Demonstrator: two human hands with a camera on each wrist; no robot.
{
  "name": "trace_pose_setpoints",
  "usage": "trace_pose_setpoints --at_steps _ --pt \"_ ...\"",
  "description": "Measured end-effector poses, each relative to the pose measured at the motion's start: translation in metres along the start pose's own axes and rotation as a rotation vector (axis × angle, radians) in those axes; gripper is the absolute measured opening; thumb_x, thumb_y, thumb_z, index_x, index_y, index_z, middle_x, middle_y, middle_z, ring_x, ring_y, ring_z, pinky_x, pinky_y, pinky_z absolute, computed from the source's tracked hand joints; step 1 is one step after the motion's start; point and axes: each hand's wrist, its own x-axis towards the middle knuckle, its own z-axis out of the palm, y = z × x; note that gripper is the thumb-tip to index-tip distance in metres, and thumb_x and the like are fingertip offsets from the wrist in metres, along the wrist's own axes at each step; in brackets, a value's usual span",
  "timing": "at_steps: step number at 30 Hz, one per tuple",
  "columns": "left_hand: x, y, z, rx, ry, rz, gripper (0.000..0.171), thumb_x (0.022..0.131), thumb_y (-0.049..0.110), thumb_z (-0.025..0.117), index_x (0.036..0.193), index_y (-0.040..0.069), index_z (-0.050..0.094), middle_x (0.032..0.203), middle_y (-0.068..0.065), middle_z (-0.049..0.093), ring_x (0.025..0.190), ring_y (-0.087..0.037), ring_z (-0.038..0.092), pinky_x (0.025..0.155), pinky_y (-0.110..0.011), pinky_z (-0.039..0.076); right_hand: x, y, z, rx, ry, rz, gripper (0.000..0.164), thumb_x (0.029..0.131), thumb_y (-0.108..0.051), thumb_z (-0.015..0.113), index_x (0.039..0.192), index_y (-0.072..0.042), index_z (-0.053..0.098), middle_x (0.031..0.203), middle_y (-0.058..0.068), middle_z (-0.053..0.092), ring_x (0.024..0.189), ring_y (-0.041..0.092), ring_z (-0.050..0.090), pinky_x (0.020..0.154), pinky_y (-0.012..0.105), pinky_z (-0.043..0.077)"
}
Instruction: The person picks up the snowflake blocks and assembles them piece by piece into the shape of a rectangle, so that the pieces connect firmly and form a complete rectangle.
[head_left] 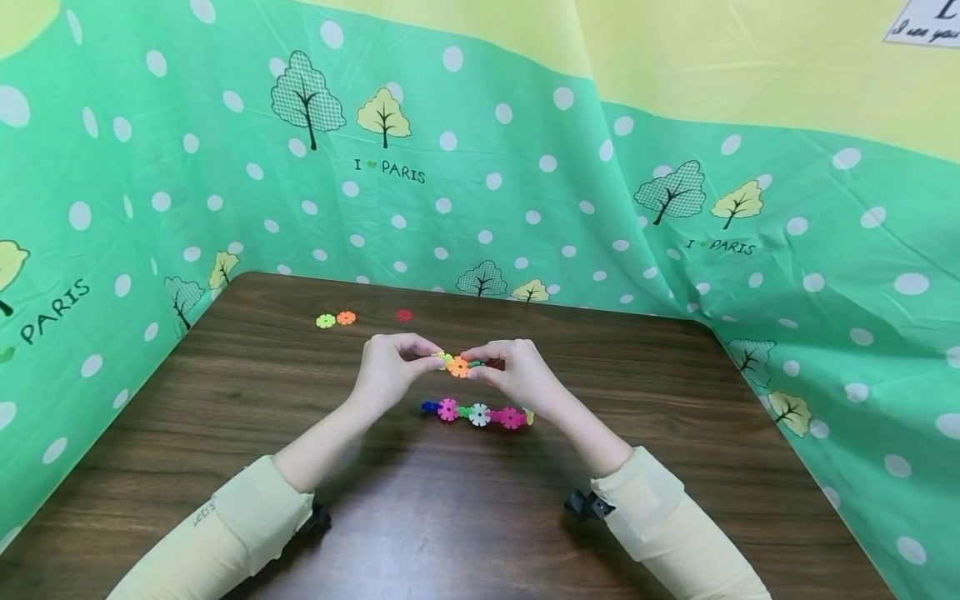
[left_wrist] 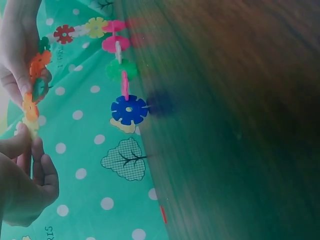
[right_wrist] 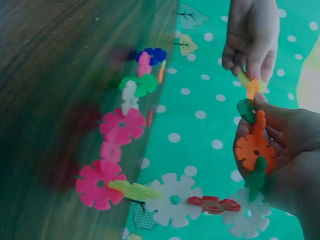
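A chain of interlocking plastic snowflake discs curves from the hands down to the table. My left hand [head_left: 384, 371] pinches a yellow disc [head_left: 444, 358] between thumb and fingers. That disc meets an orange disc [head_left: 459, 367] at the chain's raised end. My right hand [head_left: 525, 375] grips the chain just beside this orange disc, at a green disc [right_wrist: 245, 110], with another orange disc [right_wrist: 255, 152] lying against the palm. In the right wrist view the chain runs on through white discs [right_wrist: 175, 200] and pink discs [right_wrist: 100, 184] to a blue disc [right_wrist: 151, 56] at its far end.
Three loose discs lie toward the back of the brown wooden table [head_left: 247, 400]: yellow-green [head_left: 326, 321], orange [head_left: 346, 318] and red [head_left: 404, 315]. A green polka-dot curtain [head_left: 442, 204] stands behind the table. Black devices [head_left: 588, 505] sit at the sleeve cuffs.
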Motion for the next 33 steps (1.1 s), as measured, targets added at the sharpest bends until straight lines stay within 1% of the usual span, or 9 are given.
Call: trace_pose_setpoints --at_steps 5,8,13,17,22,25,28,31,33 --pt "-0.001 -0.0002 0.0004 -0.005 -0.002 -0.026 0.01 0.075 0.02 0.08 0.078 0.013 0.075 0.074 0.0 0.072 0.064 -0.01 0.064 0.055 -0.026 0.051 -0.0013 0.0007 0.0026 -0.009 0.02 -0.014 0.024 0.083 -0.016 0.072 0.106 -0.009 0.072 0.097 0.009 0.072 0.06 0.019 0.053 0.051 0.021 0.043" --pt "-0.0016 -0.0017 0.0015 -0.013 -0.004 -0.037 0.01 0.075 0.021 0.08 0.078 0.013 0.075 0.075 0.0 0.072 0.063 -0.01 0.064 0.054 -0.026 0.051 -0.0018 0.0008 0.0026 -0.019 0.033 -0.027 0.023 0.083 -0.015 0.072 0.105 -0.01 0.072 0.096 0.005 0.072 0.059 0.02 0.052 0.05 0.021 0.042" --pt "-0.0014 -0.0018 0.0016 -0.028 -0.003 -0.044 0.009 0.075 0.021 0.08 0.077 0.013 0.075 0.074 0.0 0.072 0.063 -0.01 0.064 0.054 -0.026 0.051 -0.0017 0.0021 0.0026 -0.018 0.044 -0.058 0.022 0.083 -0.015 0.071 0.105 -0.01 0.073 0.093 0.002 0.071 0.059 0.017 0.052 0.051 0.021 0.043" --pt "-0.0009 0.0002 0.0005 -0.046 -0.005 -0.051 0.009 0.075 0.02 0.08 0.077 0.012 0.075 0.074 -0.001 0.072 0.064 -0.011 0.064 0.054 -0.027 0.051 -0.0019 0.0027 0.0024 -0.01 0.051 -0.087 0.023 0.083 -0.016 0.071 0.106 -0.01 0.072 0.093 0.002 0.071 0.061 0.014 0.052 0.052 0.021 0.044" --pt "-0.0003 0.001 0.001 -0.06 -0.008 -0.057 0.009 0.075 0.018 0.08 0.077 0.011 0.074 0.074 -0.002 0.072 0.064 -0.012 0.064 0.055 -0.026 0.051 -0.0022 0.004 0.0017 -0.006 0.056 -0.097 0.025 0.083 -0.017 0.071 0.106 -0.01 0.072 0.094 0.002 0.071 0.062 0.011 0.052 0.054 0.025 0.046" --pt "0.0001 0.001 0.0022 -0.074 -0.009 -0.065 0.009 0.075 0.017 0.08 0.077 0.011 0.074 0.075 -0.002 0.072 0.065 -0.012 0.064 0.056 -0.026 0.052 -0.0023 0.0044 0.0015 0.002 0.06 -0.095 0.024 0.083 -0.017 0.071 0.106 -0.01 0.072 0.094 0.001 0.071 0.064 0.011 0.053 0.055 0.026 0.047" --pt "0.0001 0.0016 0.0032 -0.093 -0.01 -0.073 0.009 0.075 0.018 0.08 0.077 0.011 0.074 0.075 -0.002 0.073 0.066 -0.012 0.065 0.058 -0.026 0.052 -0.0031 0.004 0.0012 0.021 0.068 -0.105 0.024 0.082 -0.015 0.071 0.106 -0.009 0.072 0.093 0.001 0.071 0.065 0.014 0.054 0.055 0.025 0.047" --pt "0.0001 0.0021 0.0036 -0.094 -0.005 -0.071 0.009 0.076 0.018 0.08 0.077 0.011 0.074 0.075 -0.001 0.072 0.067 -0.012 0.065 0.059 -0.026 0.053 -0.0035 0.0037 0.0019 0.022 0.071 -0.12 0.024 0.082 -0.015 0.071 0.106 -0.009 0.072 0.093 0.002 0.071 0.063 0.016 0.053 0.055 0.025 0.046" --pt "0.0005 0.0024 0.0032 -0.077 -0.002 -0.059 0.009 0.075 0.018 0.08 0.077 0.012 0.074 0.075 -0.001 0.072 0.066 -0.012 0.065 0.058 -0.027 0.053 -0.0037 0.0038 0.0026 0.015 0.071 -0.12 0.024 0.083 -0.016 0.071 0.106 -0.009 0.072 0.093 0.004 0.072 0.061 0.017 0.052 0.054 0.026 0.046"
